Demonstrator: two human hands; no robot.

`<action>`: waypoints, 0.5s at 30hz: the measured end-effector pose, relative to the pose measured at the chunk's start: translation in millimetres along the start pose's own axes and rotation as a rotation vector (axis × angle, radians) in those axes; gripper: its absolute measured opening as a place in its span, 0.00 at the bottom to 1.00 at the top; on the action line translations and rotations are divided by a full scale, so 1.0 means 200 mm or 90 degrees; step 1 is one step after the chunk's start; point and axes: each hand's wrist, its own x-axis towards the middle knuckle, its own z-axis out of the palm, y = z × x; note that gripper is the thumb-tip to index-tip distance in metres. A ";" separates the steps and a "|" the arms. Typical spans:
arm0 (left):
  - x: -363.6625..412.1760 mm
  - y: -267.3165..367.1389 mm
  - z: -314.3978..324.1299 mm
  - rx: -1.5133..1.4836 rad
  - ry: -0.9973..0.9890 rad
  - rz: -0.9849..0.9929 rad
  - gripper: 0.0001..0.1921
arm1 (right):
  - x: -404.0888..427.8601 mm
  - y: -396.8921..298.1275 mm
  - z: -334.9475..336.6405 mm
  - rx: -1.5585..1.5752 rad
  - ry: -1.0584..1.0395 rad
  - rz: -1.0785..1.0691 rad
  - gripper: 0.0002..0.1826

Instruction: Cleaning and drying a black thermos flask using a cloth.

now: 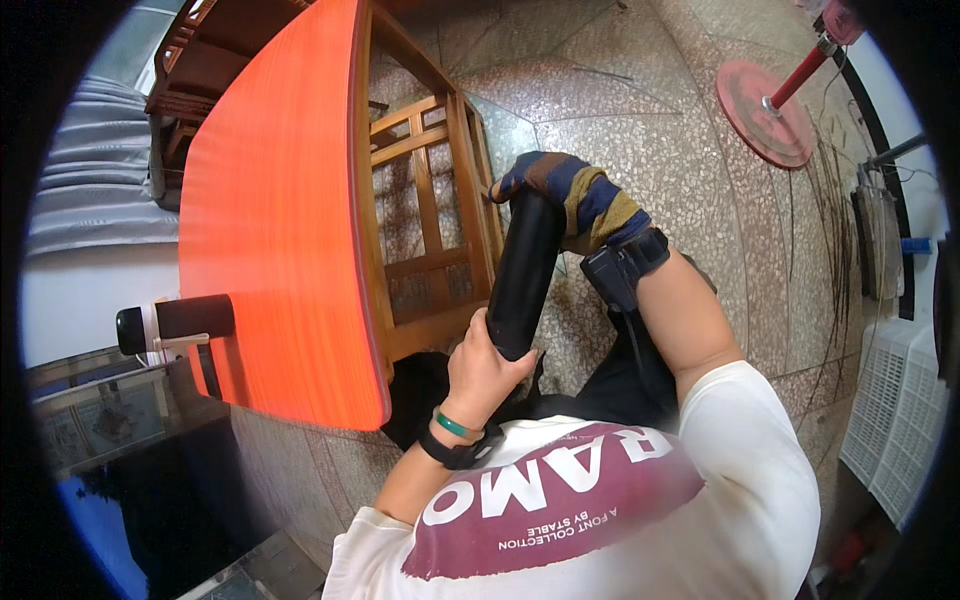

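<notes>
A plain black cylinder [527,266] is held at a slant in front of me, its far end tilted up and away. My left hand [478,369], with a green bangle at the wrist, grips the near end, thumb on one side and fingers on the other. Covered by a striped knit sock or glove [592,196] in navy, brown and mustard, my right hand [559,180] is wrapped over the far end. The cloth hides its fingers. A black strapped device [626,266] sits on the right wrist. Beside the cylinder is the wooden frame [424,180] of a table.
The orange tabletop [292,225] lies to my left, with a black bottle-like cylinder [195,316] with a pale handle on it. A red round stand base [765,112] is at the far right. White plastic crates [885,412] stand nearer on the right of the terrazzo floor [637,142].
</notes>
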 end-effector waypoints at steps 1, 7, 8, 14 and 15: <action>0.00 0.01 0.00 0.011 0.008 -0.002 0.46 | 0.02 -0.02 0.01 0.032 -0.028 0.127 0.26; 0.01 -0.05 -0.12 -0.416 -0.103 -0.037 0.36 | -0.13 -0.15 0.04 0.393 0.075 0.297 0.17; 0.02 -0.09 -0.10 -0.572 -0.145 -0.065 0.35 | -0.13 -0.15 0.06 0.387 0.084 0.298 0.15; 0.02 -0.11 -0.09 -1.175 -0.535 -0.132 0.38 | -0.17 -0.18 0.12 0.372 0.127 -0.034 0.13; 0.02 -0.12 -0.08 -1.177 -0.531 -0.136 0.38 | -0.16 -0.18 0.12 0.385 0.125 0.002 0.14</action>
